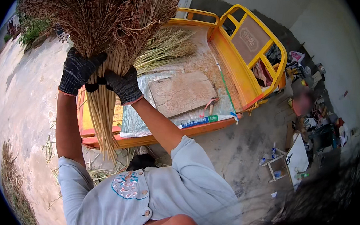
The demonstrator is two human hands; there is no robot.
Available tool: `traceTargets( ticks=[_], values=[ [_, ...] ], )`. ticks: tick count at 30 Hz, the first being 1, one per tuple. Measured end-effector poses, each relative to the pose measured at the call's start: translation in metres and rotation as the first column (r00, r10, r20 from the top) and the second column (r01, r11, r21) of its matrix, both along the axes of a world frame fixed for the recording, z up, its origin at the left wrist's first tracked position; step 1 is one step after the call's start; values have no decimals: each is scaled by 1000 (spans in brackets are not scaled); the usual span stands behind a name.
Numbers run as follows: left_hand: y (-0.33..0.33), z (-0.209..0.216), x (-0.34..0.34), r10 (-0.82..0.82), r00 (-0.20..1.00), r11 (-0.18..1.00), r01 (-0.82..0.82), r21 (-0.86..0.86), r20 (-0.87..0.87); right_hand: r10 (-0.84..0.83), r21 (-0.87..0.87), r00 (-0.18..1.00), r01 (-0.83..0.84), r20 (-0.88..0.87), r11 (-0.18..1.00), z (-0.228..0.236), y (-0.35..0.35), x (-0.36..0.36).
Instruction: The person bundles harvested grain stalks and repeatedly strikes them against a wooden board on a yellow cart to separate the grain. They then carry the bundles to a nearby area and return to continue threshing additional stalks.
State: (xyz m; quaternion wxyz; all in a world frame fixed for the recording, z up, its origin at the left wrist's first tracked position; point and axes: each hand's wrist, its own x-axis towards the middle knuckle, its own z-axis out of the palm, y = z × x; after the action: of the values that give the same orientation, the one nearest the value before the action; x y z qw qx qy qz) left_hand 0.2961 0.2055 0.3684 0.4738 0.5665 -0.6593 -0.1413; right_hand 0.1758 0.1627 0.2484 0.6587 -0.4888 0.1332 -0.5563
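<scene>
A thick bundle of dried broomcorn stalks (101,117) hangs upright in front of me, its reddish-brown seed heads (96,15) fanning out at the top. My left hand (79,71), in a dark knitted glove, is closed around its left side just below the heads. On the other side and slightly lower, my right hand (125,86), gloved alike, grips the same stalks. The pale cut ends point down past the edge of a yellow cargo bed (233,83). Behind the bundle, a looser pile of greenish broomcorn (168,48) lies on the bed.
A flat worn board (183,93) rests on a plastic woven sack (135,119) spread over the bed. Yellow rails (283,57) rise at the bed's right end. Farther right stand a small white table (298,157) with scissors and a heap of clutter (315,110). Stalk scraps litter the ground.
</scene>
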Motion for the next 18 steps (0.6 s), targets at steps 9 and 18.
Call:
traceTargets(
  ticks=[9, 18],
  values=[
    [-183, -96, -18, -195, 978, 953, 172, 250, 73, 99, -16, 856, -125, -508, 992, -151, -142, 11],
    [-217, -241, -60, -227, 925, 696, -66, 715, 305, 209, 599, 976, -134, -56, 789, -286, -118, -19]
  ],
)
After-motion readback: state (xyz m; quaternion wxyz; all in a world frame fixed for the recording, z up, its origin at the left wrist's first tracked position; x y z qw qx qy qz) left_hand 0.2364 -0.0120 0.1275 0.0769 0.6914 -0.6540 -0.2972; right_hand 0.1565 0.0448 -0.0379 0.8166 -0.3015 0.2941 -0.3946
